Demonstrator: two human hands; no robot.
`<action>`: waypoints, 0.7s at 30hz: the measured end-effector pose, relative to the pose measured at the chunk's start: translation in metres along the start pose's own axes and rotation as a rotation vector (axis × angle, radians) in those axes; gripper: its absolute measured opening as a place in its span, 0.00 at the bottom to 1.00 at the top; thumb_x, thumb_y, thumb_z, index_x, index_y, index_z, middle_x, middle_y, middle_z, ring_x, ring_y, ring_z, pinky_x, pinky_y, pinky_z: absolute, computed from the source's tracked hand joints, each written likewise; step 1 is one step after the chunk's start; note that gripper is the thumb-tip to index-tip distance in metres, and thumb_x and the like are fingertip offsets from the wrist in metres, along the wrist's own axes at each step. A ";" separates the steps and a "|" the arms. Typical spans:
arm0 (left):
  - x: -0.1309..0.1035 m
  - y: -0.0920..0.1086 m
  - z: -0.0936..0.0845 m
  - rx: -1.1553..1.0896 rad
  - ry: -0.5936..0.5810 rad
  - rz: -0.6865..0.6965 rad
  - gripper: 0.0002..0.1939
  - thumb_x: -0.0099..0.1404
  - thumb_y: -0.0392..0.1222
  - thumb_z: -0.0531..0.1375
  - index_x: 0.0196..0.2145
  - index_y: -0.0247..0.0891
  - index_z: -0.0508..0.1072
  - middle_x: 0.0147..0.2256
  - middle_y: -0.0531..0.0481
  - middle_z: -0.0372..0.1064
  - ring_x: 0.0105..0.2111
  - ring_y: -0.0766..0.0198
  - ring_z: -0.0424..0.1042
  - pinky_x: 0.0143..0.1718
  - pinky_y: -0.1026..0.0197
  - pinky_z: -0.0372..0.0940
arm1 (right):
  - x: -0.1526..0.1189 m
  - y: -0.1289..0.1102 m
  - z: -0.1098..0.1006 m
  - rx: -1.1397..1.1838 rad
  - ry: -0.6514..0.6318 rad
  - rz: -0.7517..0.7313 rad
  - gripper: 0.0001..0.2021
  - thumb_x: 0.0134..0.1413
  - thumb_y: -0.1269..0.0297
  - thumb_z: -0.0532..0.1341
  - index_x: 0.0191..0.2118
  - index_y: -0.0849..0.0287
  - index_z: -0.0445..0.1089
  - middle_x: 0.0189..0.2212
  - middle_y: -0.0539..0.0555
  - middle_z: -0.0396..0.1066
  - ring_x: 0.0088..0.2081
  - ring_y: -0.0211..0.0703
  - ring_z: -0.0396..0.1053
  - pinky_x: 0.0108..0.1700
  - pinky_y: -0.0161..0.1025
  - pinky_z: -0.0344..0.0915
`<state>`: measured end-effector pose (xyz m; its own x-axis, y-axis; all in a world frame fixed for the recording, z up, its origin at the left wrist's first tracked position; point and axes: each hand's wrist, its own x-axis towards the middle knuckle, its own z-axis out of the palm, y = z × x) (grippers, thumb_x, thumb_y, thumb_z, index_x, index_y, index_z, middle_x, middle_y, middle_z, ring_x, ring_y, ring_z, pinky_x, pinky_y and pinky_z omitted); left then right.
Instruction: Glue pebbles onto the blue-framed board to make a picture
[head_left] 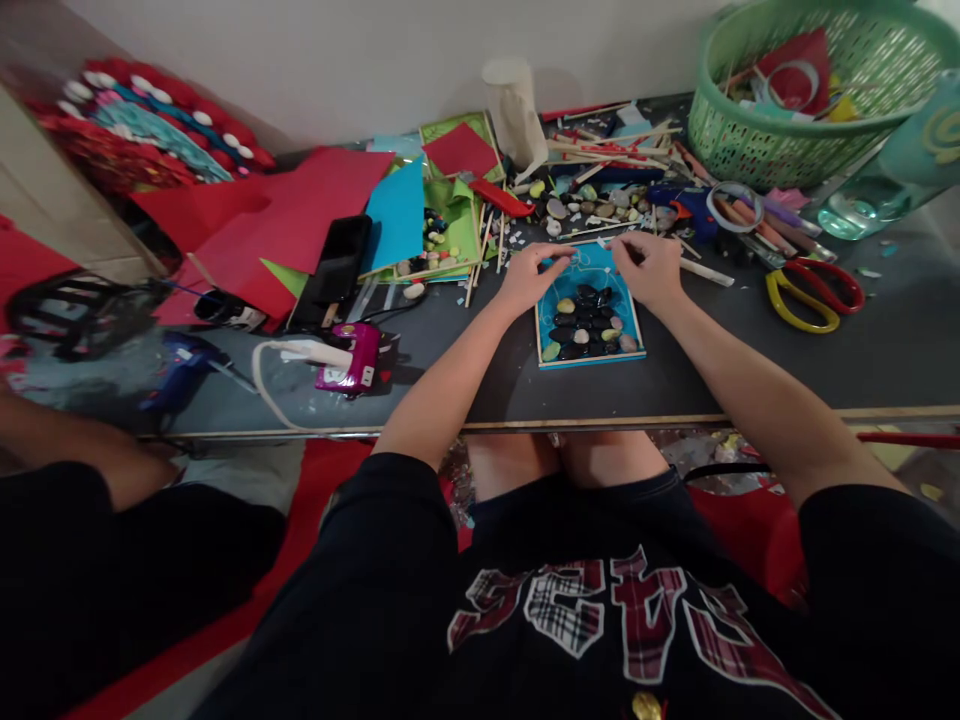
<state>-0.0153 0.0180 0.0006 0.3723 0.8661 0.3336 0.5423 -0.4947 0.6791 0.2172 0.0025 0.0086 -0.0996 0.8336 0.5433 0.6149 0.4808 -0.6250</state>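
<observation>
Since the left hand (534, 276) and right hand (651, 272) are curled in at the top of the blue framed panel (592, 362) on the desk (750, 370) (can't tell what they're pinching), a dragging wrist could pop off any badly stuck black stones (574, 351).

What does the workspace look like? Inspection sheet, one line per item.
Surface: dark tabletop, paper scraps scattered
Job's things: blue framed panel bearing dark stones and paler ones
Clutter: coloured paper, sticks, loose stones, phone, scissors right of the panel
Grippers: left hand and right hand at panel's far edge; grip unclear
Cables: white cable from magenta power block reaches the front edge
Surroundings: another person's arm at left, green basket and bottle at far right
</observation>
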 end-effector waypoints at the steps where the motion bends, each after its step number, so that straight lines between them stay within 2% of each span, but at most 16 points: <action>1: 0.001 -0.002 0.000 0.041 0.041 -0.023 0.13 0.73 0.41 0.59 0.51 0.42 0.80 0.52 0.46 0.79 0.55 0.53 0.75 0.59 0.51 0.68 | 0.000 0.000 0.000 -0.002 0.000 -0.003 0.23 0.66 0.44 0.56 0.35 0.56 0.79 0.25 0.55 0.75 0.27 0.48 0.74 0.36 0.45 0.71; 6: 0.006 -0.008 0.000 0.219 0.094 -0.053 0.10 0.71 0.40 0.61 0.48 0.43 0.79 0.51 0.46 0.78 0.57 0.49 0.73 0.66 0.45 0.62 | -0.001 -0.002 -0.002 0.025 -0.045 -0.050 0.22 0.65 0.45 0.56 0.34 0.56 0.78 0.23 0.53 0.74 0.25 0.45 0.72 0.33 0.43 0.69; 16: 0.007 -0.012 0.007 0.309 0.138 -0.020 0.10 0.72 0.41 0.59 0.46 0.43 0.79 0.51 0.45 0.76 0.56 0.50 0.71 0.64 0.46 0.64 | 0.001 -0.002 -0.001 0.021 -0.043 -0.083 0.21 0.65 0.48 0.55 0.34 0.57 0.78 0.22 0.53 0.73 0.24 0.44 0.71 0.32 0.42 0.68; 21: 0.008 -0.016 0.009 0.308 0.121 -0.016 0.09 0.72 0.41 0.58 0.45 0.43 0.78 0.51 0.44 0.76 0.56 0.50 0.72 0.64 0.45 0.64 | 0.000 0.002 0.001 -0.075 -0.090 -0.073 0.20 0.65 0.48 0.56 0.35 0.55 0.78 0.23 0.53 0.74 0.25 0.44 0.70 0.34 0.43 0.70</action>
<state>-0.0143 0.0321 -0.0129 0.2795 0.8673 0.4119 0.7565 -0.4631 0.4617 0.2179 0.0035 0.0067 -0.2137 0.8196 0.5315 0.6599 0.5223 -0.5401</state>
